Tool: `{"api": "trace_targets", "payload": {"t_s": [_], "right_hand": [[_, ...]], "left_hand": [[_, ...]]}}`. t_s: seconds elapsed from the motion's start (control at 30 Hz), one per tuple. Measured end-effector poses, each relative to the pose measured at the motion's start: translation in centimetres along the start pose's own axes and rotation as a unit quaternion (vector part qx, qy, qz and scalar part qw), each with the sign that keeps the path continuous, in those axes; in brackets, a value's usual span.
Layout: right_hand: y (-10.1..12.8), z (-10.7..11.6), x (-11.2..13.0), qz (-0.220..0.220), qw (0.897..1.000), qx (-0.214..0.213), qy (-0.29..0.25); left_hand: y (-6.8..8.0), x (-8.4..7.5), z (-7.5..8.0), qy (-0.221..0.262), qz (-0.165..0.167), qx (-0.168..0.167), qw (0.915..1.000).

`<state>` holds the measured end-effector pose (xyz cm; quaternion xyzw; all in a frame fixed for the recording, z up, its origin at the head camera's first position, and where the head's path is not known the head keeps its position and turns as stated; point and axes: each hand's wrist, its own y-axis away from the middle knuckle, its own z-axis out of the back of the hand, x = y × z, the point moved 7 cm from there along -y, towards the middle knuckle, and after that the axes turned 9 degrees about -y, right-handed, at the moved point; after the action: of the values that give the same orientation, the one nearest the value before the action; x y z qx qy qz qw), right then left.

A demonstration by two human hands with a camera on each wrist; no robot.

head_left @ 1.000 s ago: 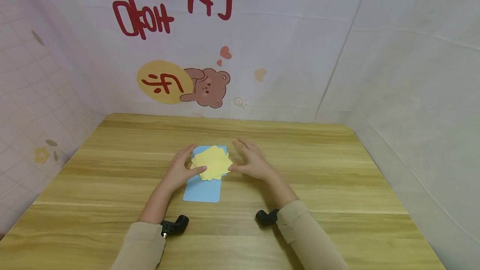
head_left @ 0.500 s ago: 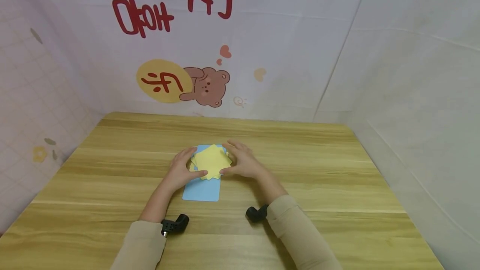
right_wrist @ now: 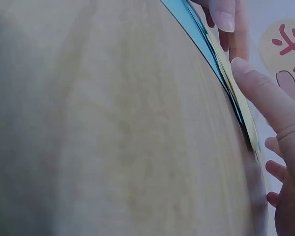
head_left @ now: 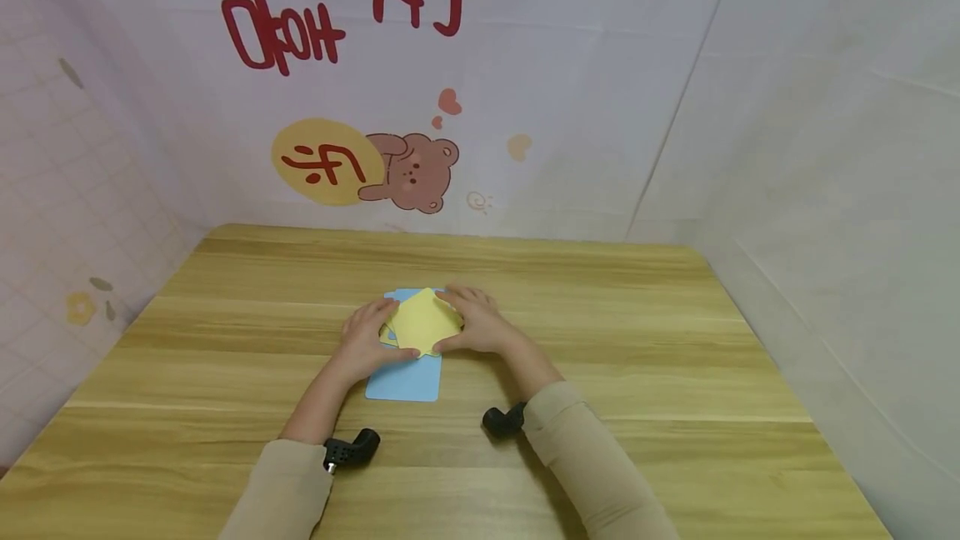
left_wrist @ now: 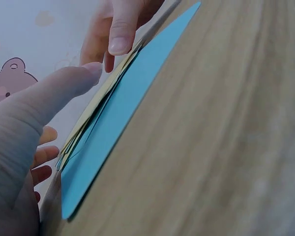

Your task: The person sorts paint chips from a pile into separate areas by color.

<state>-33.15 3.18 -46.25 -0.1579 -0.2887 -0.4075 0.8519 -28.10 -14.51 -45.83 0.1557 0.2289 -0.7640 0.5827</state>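
Note:
A loose pile of yellow cards (head_left: pixel 424 323) lies fanned over blue cards (head_left: pixel 405 380) on the wooden table. The lowest blue card reaches out toward the near side. My left hand (head_left: pixel 367 342) is around the pile's left side, its thumb (left_wrist: pixel 81 79) right at the near edge and its fingers at the far left. On the opposite side, my right hand (head_left: pixel 480 325) spans the pile with its thumb (right_wrist: pixel 258 81) low at the near edge and fingers over the far right corner. Both thumb tips nearly meet. Seen edge-on in the left wrist view, the stacked cards (left_wrist: pixel 101 101) have small gaps between them.
The wooden table (head_left: pixel 637 357) stretches around the cards on all sides. Behind it hangs a white printed cloth (head_left: pixel 562 107) with a bear and red characters. A black wrist camera (head_left: pixel 352 448) sits at each beige cuff.
My right hand has moved left and inward onto the pile's right side, covering more of it. The left thumb has edged slightly right. The cards lie in nearly the same place.

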Motion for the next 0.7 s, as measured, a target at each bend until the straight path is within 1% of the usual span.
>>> {"api": "trace_targets", "payload": {"t_s": [0.43,0.7], "right_hand": [[-0.24,-0.37,0.1,-0.009,1.0,0.022,0.012],[-0.22,-0.35,0.22,-0.002,1.0,0.025,0.016]], "left_hand": [[0.08,-0.03,-0.26,-0.018,0.006,0.025,0.9995],[0.16,-0.06,-0.19,-0.013,0.0,0.019,0.9997]]}}
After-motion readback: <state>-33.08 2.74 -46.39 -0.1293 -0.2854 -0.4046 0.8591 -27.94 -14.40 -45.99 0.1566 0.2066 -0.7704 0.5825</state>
